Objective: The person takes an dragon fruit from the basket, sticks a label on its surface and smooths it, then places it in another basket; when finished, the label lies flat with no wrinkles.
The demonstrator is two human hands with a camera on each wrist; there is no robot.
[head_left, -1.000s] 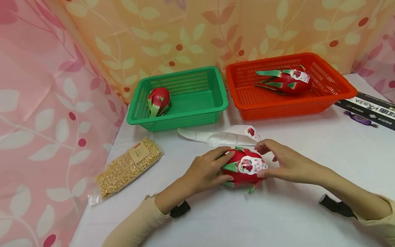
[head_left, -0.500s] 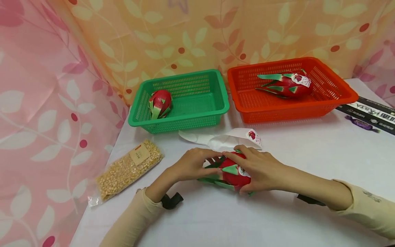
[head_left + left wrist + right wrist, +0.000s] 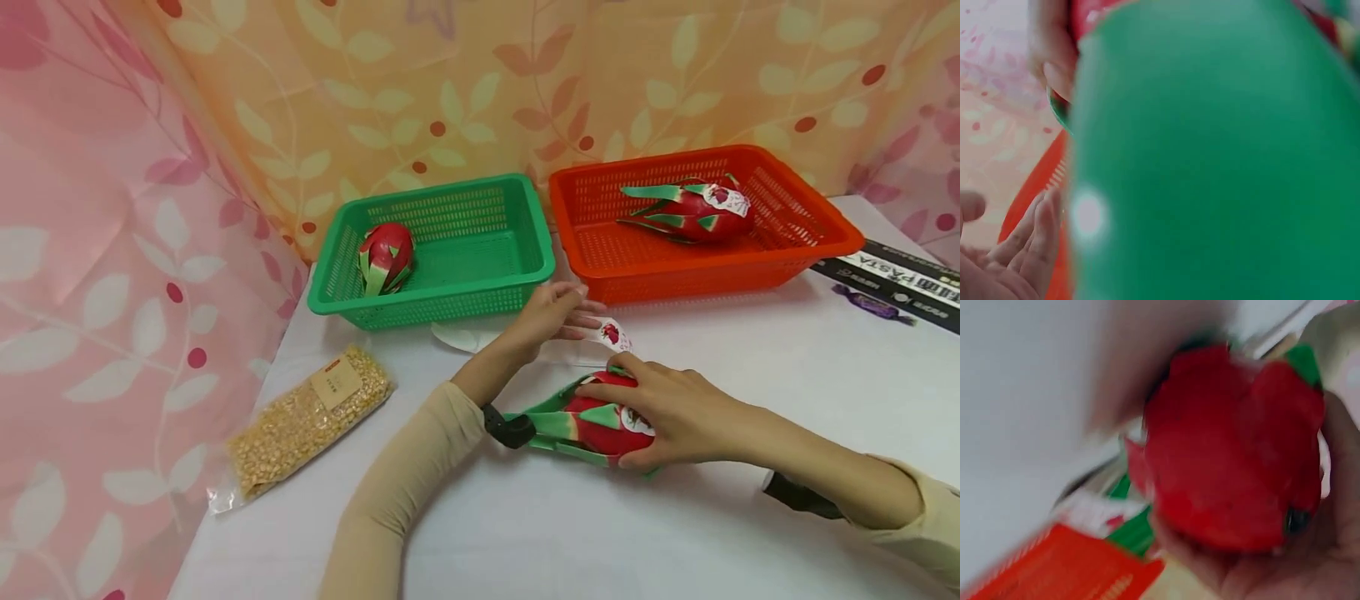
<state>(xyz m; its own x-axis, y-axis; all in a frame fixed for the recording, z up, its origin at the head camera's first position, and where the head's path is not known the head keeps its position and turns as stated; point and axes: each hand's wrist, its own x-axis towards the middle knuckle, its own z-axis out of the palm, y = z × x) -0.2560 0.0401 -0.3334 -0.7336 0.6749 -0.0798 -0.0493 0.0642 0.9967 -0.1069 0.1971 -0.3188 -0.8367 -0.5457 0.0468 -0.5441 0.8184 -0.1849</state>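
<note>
A red dragon fruit (image 3: pixel 600 417) with green scales and a round white sticker lies on the white tabletop. My right hand (image 3: pixel 671 412) grips it from the right, thumb on the near side and fingers over the far side; in the right wrist view its red end (image 3: pixel 1229 456) rests in the palm. Beyond the fruit, my left hand (image 3: pixel 555 317) is above a white wrapper (image 3: pixel 453 337), fingers extended and holding nothing. That hand hides much of the wrapper, whose printed fruit label shows at its right end. A blurred green scale (image 3: pixel 1210 156) fills most of the left wrist view.
Behind stand a green basket (image 3: pixel 442 293) with a dragon fruit (image 3: pixel 387 257) in it and a red basket (image 3: pixel 705 279) holding another dragon fruit (image 3: pixel 697 212). A bag of corn kernels (image 3: pixel 307 421) lies left. Black pasta boxes (image 3: pixel 900 279) and a purple-wrapped candy (image 3: pixel 873 302) lie right.
My right hand has moved left over the dragon fruit and now grips it, the fruit shifting slightly right. My left hand has let go and moved away, over the wrapper.
</note>
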